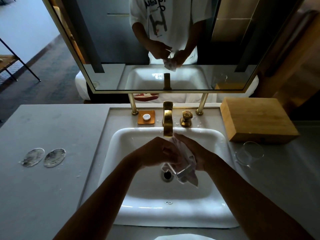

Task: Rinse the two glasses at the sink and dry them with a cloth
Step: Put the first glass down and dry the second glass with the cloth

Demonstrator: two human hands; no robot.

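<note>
Over the white sink both my hands hold one clear glass wrapped in a pale cloth. My left hand grips the glass from the left, fingers curled into the cloth. My right hand wraps the cloth around the glass from the right. Most of the glass is hidden; only its thick base edge shows. A second clear glass stands upright on the counter to the right of the sink. No water runs from the brass tap.
A wooden box sits behind the second glass. A brass handle and an orange soap dish stand behind the basin. Two round wet coasters lie on the grey counter at left. A mirror hangs above.
</note>
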